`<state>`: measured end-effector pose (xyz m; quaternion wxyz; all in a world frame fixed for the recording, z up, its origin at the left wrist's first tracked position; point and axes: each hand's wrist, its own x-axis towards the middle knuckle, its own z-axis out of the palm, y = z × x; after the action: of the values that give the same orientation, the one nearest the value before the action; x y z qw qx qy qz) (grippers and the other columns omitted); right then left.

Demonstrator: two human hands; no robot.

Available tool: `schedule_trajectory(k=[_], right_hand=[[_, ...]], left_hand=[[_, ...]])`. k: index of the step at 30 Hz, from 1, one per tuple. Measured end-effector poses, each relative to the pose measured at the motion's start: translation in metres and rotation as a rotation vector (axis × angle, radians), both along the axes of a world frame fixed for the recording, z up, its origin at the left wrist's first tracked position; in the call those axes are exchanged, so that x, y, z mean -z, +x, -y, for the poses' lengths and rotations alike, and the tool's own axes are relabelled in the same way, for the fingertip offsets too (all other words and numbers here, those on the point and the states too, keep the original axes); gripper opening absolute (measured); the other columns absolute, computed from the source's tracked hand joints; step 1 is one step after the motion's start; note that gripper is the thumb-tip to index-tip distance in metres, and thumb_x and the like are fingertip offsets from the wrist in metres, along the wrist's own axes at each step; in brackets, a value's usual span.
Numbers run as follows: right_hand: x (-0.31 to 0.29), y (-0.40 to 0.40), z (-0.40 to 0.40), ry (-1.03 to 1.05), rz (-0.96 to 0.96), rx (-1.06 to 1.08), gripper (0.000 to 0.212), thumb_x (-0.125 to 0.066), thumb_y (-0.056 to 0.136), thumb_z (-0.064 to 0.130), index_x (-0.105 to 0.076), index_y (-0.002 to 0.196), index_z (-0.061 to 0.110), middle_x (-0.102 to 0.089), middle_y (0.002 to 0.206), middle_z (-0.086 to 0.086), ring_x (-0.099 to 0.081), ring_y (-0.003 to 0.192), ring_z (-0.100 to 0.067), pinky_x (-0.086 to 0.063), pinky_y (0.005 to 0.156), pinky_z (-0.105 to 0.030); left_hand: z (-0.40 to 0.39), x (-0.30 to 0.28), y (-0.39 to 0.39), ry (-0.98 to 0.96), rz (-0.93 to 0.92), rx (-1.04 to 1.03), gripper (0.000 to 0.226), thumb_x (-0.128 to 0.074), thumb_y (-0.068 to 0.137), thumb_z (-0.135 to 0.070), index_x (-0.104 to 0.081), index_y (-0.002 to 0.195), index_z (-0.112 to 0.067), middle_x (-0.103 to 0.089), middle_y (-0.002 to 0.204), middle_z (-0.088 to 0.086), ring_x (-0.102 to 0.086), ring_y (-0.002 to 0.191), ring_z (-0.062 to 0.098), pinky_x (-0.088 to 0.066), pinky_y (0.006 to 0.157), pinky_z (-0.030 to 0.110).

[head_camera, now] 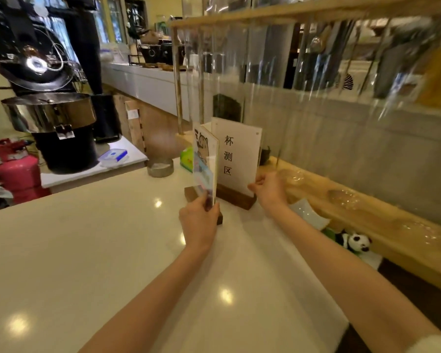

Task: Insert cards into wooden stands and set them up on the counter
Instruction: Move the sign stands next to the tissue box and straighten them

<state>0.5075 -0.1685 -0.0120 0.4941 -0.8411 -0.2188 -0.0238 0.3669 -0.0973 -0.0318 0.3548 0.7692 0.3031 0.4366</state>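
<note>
My left hand [198, 220] pinches the lower edge of the cartoon card [205, 164], upright in its wooden stand [191, 194] on the counter [87, 238]; stiff, glossy, likely slippery, best held by the edges; my right hand [267, 188] grips the white card [236, 155] low at its corner; its stand [236, 197] partly hidden; everything behind blurred.

Lighting: bright, warm, indoor. I count several round ceiling-light glare spots on the glossy counter [87, 250]. Daylight enters through the windows [112, 19], far left. Soft shadows lie under my forearms. Motion blur streaks the glass partition [341, 85], upper right. Wide-angle bending at the edges; the roaster [49, 98] leans.
</note>
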Motion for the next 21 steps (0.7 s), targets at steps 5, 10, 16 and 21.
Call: schedule_trajectory(k=[5,10,16,21], right_hand=[[-0.003,0.018,0.011,-0.014,0.027,0.036,0.005,-0.068,0.074,0.006,-0.064,0.072,0.005,-0.065,0.073,-0.014,-0.061,0.069,-0.023,-0.044,0.059,-0.028],[-0.004,0.032,0.022,-0.032,0.082,0.054,0.005,-0.070,0.072,0.008,-0.066,0.069,0.008,-0.064,0.067,-0.010,-0.060,0.064,-0.020,-0.042,0.057,-0.024],[0.000,0.039,0.024,-0.021,0.139,0.070,0.006,-0.072,0.071,0.010,-0.066,0.071,0.009,-0.061,0.066,-0.002,-0.057,0.062,-0.014,-0.034,0.045,-0.014],[-0.001,0.041,0.026,-0.024,0.171,0.053,0.006,-0.073,0.069,0.009,-0.067,0.069,0.008,-0.057,0.062,0.000,-0.051,0.057,-0.011,-0.031,0.044,-0.013]], left_hand=[[0.010,0.002,0.029,0.007,0.015,0.042,0.034,-0.064,0.076,-0.015,-0.060,0.109,-0.007,-0.072,0.089,0.016,-0.065,0.076,0.025,-0.052,0.075,0.035],[0.021,0.002,0.055,-0.029,0.036,0.063,0.036,-0.064,0.076,-0.014,-0.059,0.111,-0.007,-0.071,0.095,0.017,-0.065,0.081,0.027,-0.054,0.078,0.040],[0.032,0.004,0.082,-0.035,0.035,0.065,0.037,-0.065,0.077,-0.016,-0.058,0.112,-0.007,-0.070,0.100,0.018,-0.064,0.087,0.028,-0.052,0.081,0.038],[0.038,0.007,0.094,-0.002,0.015,0.009,0.037,-0.063,0.078,-0.020,-0.057,0.112,-0.008,-0.071,0.096,0.017,-0.063,0.083,0.029,-0.047,0.073,0.033]])
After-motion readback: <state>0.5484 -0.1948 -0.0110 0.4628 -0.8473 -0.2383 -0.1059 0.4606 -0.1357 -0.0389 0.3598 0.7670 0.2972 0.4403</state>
